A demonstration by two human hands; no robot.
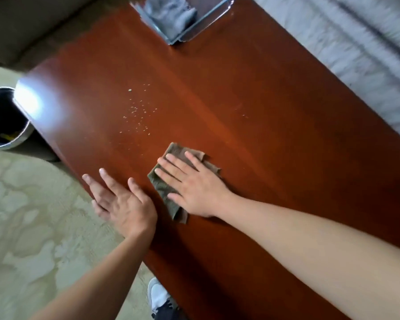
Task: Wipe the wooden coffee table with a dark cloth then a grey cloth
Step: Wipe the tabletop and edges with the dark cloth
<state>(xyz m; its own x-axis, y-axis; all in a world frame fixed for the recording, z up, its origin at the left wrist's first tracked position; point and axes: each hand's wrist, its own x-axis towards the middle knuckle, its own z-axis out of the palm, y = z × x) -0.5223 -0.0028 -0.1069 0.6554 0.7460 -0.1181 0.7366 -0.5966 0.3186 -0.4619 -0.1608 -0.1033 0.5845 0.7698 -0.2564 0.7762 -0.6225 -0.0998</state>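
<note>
While the right hand [194, 188] lies flat, fingers straight and spread, it presses on the dark olive-brown folded cloth [162, 190], which lies on the glossy reddish-brown wooden coffee table [252, 100] near the table's left edge. Part of the cloth shows past the fingertips and below the thumb.

Just left of the dark cloth, the left hand [123, 204] is open with its fingers extended and holds nothing. It sits at the table's edge, and whether it touches the wood cannot be told.

Beyond the dark cloth, up and to the left of it, a scatter of small pale crumbs [136, 109] lies on the wood, apart from the cloth.

Far beyond the dark cloth, at the table's far end, a crumpled grey cloth [171, 12] lies in a clear rectangular plastic tray [210, 21].

Well left of the dark cloth, off the table, a round metal bin [0, 121] with a dark inside stands on the beige patterned carpet [32, 227]. Below the cloth, a white shoe [158, 296] shows beside the table's edge.
</note>
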